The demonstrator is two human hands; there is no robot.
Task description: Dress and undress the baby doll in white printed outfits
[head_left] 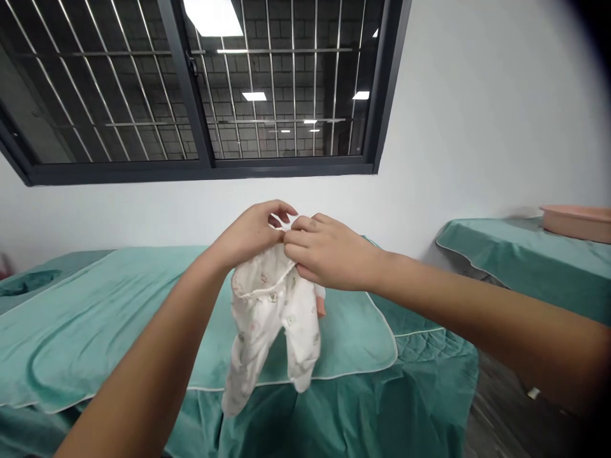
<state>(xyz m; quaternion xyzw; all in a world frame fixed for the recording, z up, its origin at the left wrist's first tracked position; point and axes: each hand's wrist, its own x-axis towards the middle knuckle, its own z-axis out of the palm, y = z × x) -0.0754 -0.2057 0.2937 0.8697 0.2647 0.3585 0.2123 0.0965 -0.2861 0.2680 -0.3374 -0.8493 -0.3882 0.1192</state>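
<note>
Small white baby pants (274, 312) with a faint printed pattern hang in the air, held up by the waist, with both legs dangling down. My left hand (255, 232) pinches the far edge of the waistband between thumb and fingers, the other fingers arched above. Right beside it, my right hand (331, 251) is closed on the waistband too, its fingertips partly hidden. The waist opening gapes toward me on the left. Behind the pants a small pinkish piece with a white edge (321, 306) shows; the rest of it is hidden.
A bed with a light green sheet (143, 305) and a darker green cover (363, 413) lies below my hands. At the right, a pink basin (577, 222) stands on another green-covered surface (501, 245). A barred window (277, 83) is in the wall ahead.
</note>
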